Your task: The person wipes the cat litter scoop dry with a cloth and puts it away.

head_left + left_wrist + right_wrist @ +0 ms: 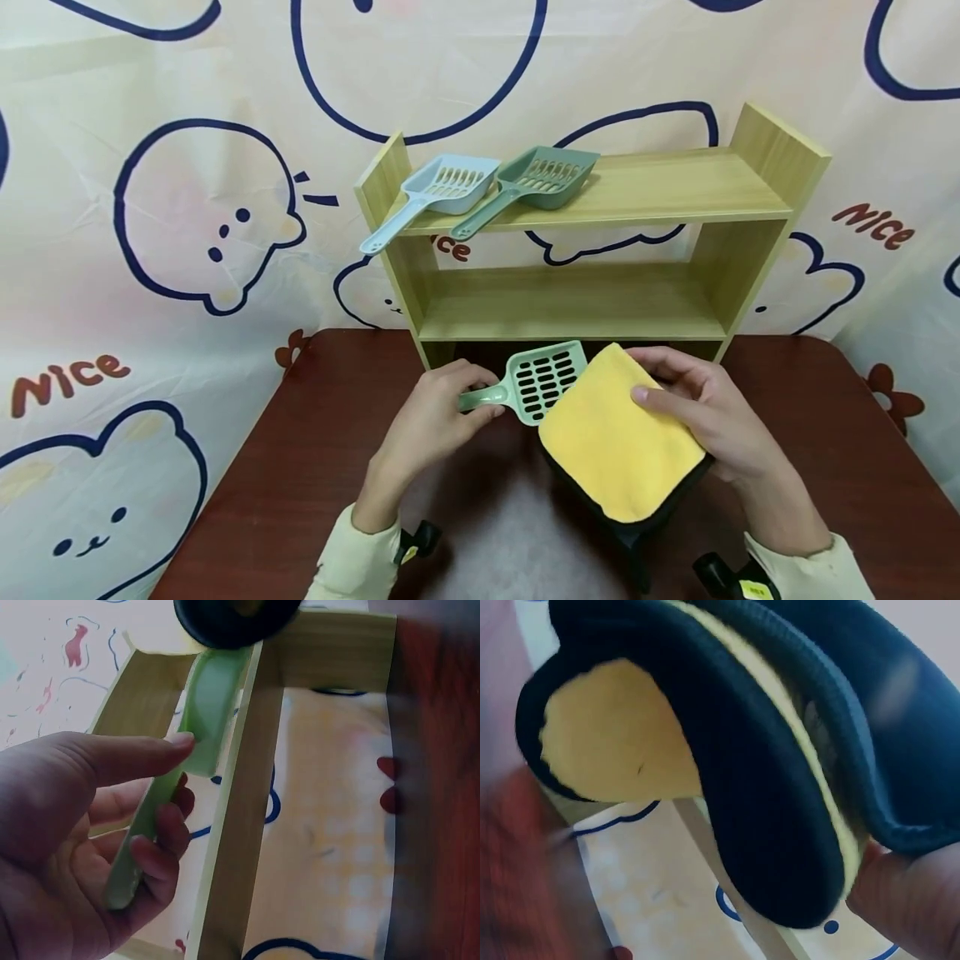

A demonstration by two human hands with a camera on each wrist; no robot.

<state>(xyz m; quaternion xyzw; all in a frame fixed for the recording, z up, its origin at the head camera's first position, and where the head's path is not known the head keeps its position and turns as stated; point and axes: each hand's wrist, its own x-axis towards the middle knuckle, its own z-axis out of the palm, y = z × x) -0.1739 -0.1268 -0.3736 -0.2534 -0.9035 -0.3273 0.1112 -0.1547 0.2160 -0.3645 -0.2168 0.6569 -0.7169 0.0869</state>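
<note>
A pale green litter scoop [551,375] with a slotted pan is held above the table by my left hand [431,421]. The fingers curl around its handle [139,840], thumb on top, in the left wrist view. My right hand [708,417] pinches a cloth [626,442], yellow on one face and dark on the other, with the thumb on the yellow side. Dark folds of the cloth [769,795] hang in the right wrist view. The cloth overlaps the right edge of the scoop's pan; whether they touch I cannot tell.
A wooden two-tier shelf [570,304] stands at the back of the dark red table [300,467]. On its top board lie a light blue scoop [450,187] and a darker green scoop [551,179], handles jutting past the front edge. A printed cloth backdrop [225,333] hangs behind.
</note>
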